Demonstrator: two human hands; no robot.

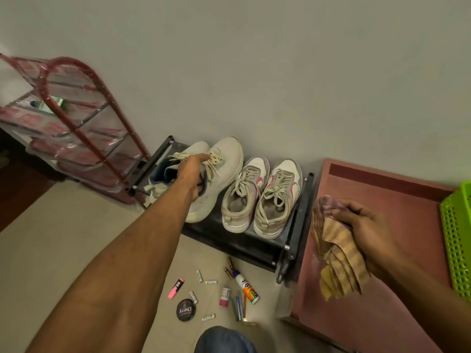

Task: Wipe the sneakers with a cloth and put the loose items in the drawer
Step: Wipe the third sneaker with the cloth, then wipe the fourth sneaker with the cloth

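- white sneaker (224, 164): matt woven mesh upper, flat cloth laces, smooth rubbery sole rim
- pink-trimmed sneakers (262, 197): matt fabric with smoother panels, grubby cloth laces
- cloth (336, 266): soft, crumpled woven fabric, striped, matt
- shoe rack (298, 225): dark metal tubes, dull sheen, black matt shelf
- cabinet top (382, 225): reddish painted wood, smooth, faintly dusty
- green basket (456, 240): perforated plastic, slightly glossy
- red trolley (84, 128): shiny clear and red plastic wrap over metal bars
- polish tin (186, 310): glossy black lid
- glue bottle (246, 286): smooth glossy plastic
- floor (51, 238): smooth pale tile
- wall (280, 72): matt paint
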